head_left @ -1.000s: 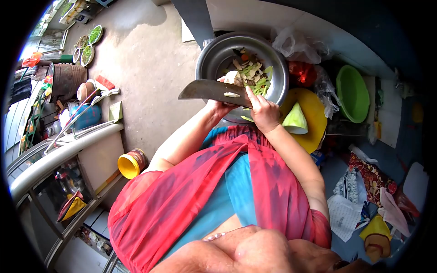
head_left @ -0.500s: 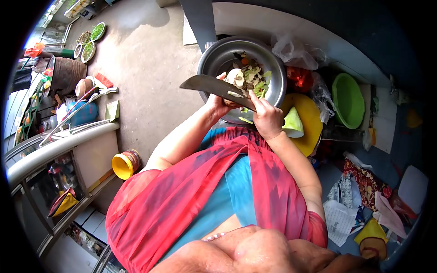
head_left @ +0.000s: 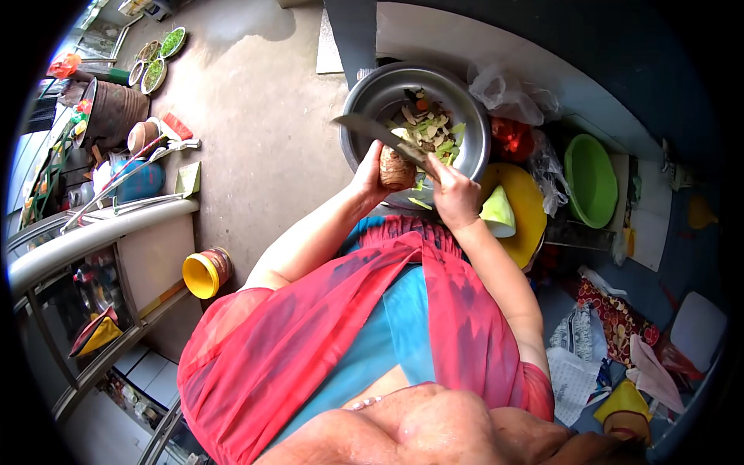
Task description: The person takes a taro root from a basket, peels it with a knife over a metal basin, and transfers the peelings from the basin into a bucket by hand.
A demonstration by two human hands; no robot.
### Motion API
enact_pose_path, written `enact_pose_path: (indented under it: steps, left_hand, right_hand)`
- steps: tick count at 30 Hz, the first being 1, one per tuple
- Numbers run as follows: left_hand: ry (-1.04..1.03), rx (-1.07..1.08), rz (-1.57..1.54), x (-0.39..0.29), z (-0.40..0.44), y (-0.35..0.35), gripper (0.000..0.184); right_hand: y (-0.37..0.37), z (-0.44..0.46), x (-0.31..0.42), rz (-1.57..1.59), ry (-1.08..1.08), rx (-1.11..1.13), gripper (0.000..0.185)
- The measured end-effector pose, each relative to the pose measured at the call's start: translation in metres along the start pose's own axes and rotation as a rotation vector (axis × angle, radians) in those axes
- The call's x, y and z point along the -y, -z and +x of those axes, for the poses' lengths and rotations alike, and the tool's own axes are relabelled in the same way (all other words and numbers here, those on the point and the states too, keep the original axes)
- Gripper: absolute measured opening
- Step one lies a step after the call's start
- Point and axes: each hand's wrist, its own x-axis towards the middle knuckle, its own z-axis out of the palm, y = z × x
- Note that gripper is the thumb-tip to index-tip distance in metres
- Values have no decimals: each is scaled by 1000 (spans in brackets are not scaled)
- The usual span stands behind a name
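Note:
My left hand [head_left: 370, 177] is wrapped round a brown, rough-skinned root vegetable [head_left: 397, 168] over the near-left side of a metal basin [head_left: 360, 101]. My right hand [head_left: 456, 194] grips a wide dark knife [head_left: 372, 130], its blade pointing left across the top of the vegetable. Part of the vegetable's far end is hidden behind the blade. Inside the basin lie pale and green peelings [head_left: 438, 133] and a small orange piece [head_left: 422, 104]. The knife handle is hidden in my right fist.
Right of the basin, a pale green cut piece [head_left: 498, 213] rests on a yellow lid-like dish [head_left: 523, 194]. Beyond are a red bag [head_left: 513, 139], clear plastic bags [head_left: 504, 93] and a green basin [head_left: 590, 180]. A yellow bucket [head_left: 203, 275] lies left, near a railing [head_left: 101, 240].
The knife blade has tilted, turning from its broad face to a narrower view. The vegetable has turned so its brown side shows instead of its pale cut face. The view has shifted slightly.

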Motion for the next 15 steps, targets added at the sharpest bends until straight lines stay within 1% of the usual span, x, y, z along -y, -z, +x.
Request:
enact_pose_path:
  steps: [1,2,3,6,8,9,11,12,13,15]
  left_hand:
    - [-45,-62,33,1,-1,-4,57]
    - [-50,-41,75,-1,-2,-6,56]
    - [-79,19,80,-3,3,-3,54]
    - [-85,30,97,-1,7,1,48]
    - [-125,20,146,0,3,-9,45]
    - [-70,-29,46,-2,0,-17,44]
    - [-19,-33,14,-1,-1,-15,46]
    - [-72,9,24,-1,0,-15,48]
    - [-63,-3,26,-3,2,-13,49]
    - [-43,-39,21,-5,1,-10,50]
  right_hand:
    - [8,1,10,-46,52,15,37]
    - [10,1,15,-69,127,-2,39]
    - [11,1,16,-102,142,-8,39]
    - [12,2,12,-197,197,-7,40]
    - [-5,4,-9,-228,109,-9,44]
    - [-13,5,-21,-244,64,-13,46]
    - [-21,10,-40,-244,-132,131,41]
    - [-19,10,-43,-226,-147,119,40]
    - [-18,9,-45,-207,-161,110,39]
    - [-13,2,-30,-151,-101,62,40]
